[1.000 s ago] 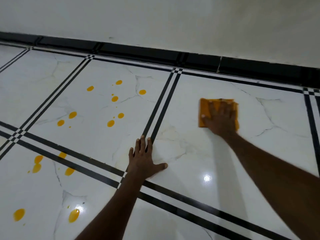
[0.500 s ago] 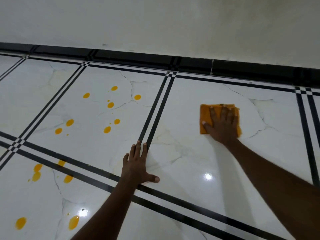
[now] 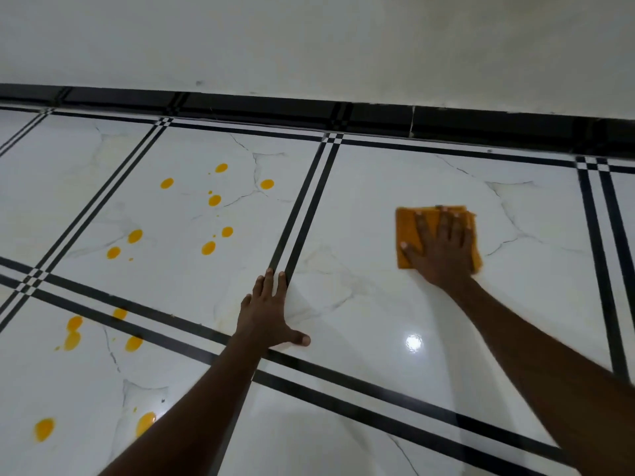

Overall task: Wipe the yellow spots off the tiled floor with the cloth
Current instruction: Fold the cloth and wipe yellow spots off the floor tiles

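A folded orange cloth [image 3: 405, 231] lies flat on the white tiled floor [image 3: 360, 321], on the right-hand tile. My right hand [image 3: 441, 250] presses down on it with fingers spread, covering most of it. My left hand [image 3: 269, 314] rests flat on the floor beside the black double line, fingers apart, holding nothing. Several yellow spots [image 3: 208, 248] dot the tile to the left, and more yellow spots [image 3: 73, 340] sit on the near-left tile. No spots show on the tile under the cloth.
A black skirting strip [image 3: 309, 109] runs along the foot of a white wall [image 3: 309, 39] just beyond the tiles. Black double lines [image 3: 305, 207] separate the tiles. A bright light reflection [image 3: 413, 342] shines between my arms.
My right hand has drawn the cloth slightly nearer and down the tile. The view has tilted, so the floor sits lower in frame. My left hand stays planted.
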Motion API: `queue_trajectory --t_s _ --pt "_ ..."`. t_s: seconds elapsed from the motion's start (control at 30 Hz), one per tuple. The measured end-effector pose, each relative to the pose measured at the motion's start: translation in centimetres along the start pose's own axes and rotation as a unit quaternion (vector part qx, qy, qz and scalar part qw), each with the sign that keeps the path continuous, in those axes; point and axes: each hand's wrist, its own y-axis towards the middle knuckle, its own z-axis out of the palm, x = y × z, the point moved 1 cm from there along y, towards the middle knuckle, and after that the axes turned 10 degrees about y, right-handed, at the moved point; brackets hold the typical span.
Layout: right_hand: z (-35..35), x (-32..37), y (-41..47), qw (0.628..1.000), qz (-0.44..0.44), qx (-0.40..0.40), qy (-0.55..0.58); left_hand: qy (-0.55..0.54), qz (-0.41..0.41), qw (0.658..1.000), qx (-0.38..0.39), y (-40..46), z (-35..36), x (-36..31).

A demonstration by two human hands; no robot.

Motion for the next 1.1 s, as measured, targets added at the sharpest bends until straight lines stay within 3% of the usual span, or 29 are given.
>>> queue_trajectory --t_s 0.07,0.17,0.23,0.3,0.43,0.53,0.7,0.87,1.0,1.1 --pt "2.2 4.6 1.1 1.0 -0.003 -0.003 0.018 0.01 0.016 0.999 0.033 0.1 -0.4 0.0" --pt "5.8 12.7 -3.5 0.992 -0.123 0.028 0.013 0.018 0.033 0.997 0.065 -1.2 -0.6 1.0" --pt "6.2 13.6 -7.2 0.983 -0.167 0.073 0.01 0.013 0.031 0.998 0.056 -2.4 0.2 1.4" --pt "5.2 9.8 -9.7 0.982 -0.182 0.053 0.01 0.006 0.022 0.999 0.029 -3.3 1.4 1.3" --pt "1.7 0.0 -9.3 0.998 -0.052 0.001 -0.02 -0.005 0.01 1.0 -0.015 -3.6 2.5 1.0" --pt "1.7 1.9 -3.8 1.0 0.004 0.002 0.002 0.01 0.029 0.999 0.012 -4.2 2.3 0.7" --pt "6.3 13.2 -6.6 0.984 -0.16 0.082 0.007 0.024 0.039 0.998 0.053 -5.2 2.0 1.0" --pt "6.2 11.1 -10.7 0.966 -0.242 0.086 -0.003 0.033 0.031 0.994 0.101 -6.1 0.1 1.3" --pt "3.2 12.1 -5.6 0.98 -0.161 0.115 -0.023 0.055 0.034 0.984 0.167 -6.8 -3.7 2.4" --pt "-1.7 16.6 -3.9 0.983 -0.108 0.146 -0.003 0.084 0.013 0.983 0.162 -7.4 -7.5 4.6"
